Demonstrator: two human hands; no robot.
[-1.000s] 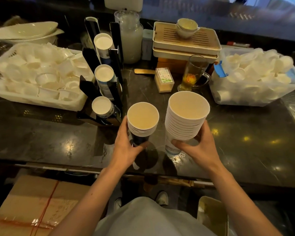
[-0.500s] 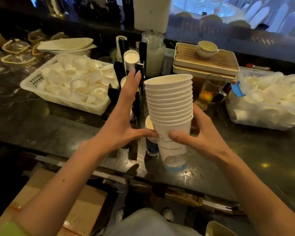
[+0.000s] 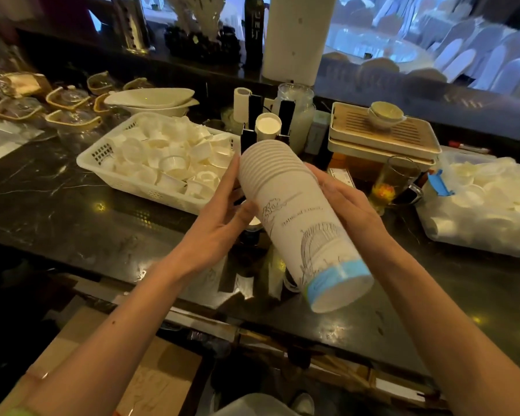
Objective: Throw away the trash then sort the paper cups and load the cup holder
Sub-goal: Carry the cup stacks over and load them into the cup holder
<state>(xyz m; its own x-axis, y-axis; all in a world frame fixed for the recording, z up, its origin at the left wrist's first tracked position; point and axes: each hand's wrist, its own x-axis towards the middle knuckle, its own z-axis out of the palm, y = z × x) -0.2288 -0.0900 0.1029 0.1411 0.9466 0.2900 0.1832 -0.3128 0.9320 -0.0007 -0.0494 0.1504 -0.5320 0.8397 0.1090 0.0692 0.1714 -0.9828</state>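
A tall stack of white paper cups [image 3: 294,217] with a blue band at its base lies tilted, rims pointing away toward the black cup holder [image 3: 248,139]. My left hand [image 3: 219,217] grips the stack's left side near the rims. My right hand [image 3: 347,202] holds its right side. The holder stands just behind the stack, with one cup [image 3: 267,125] showing in its upper slot; its lower slots are hidden. A smaller stack of cups [image 3: 252,228] stands on the counter under my hands, mostly hidden.
A white basket [image 3: 102,151] of small white cups sits left of the holder. A clear bag [image 3: 475,205] of white cups lies at right. A glass of tea [image 3: 394,181], stacked trays [image 3: 382,136] and a jar [image 3: 297,115] stand behind. A cardboard box [image 3: 150,382] is below the counter.
The big stack went from upright on the counter to lifted and tipped over, rims toward the holder. My left hand left the small stack and joined the big one.
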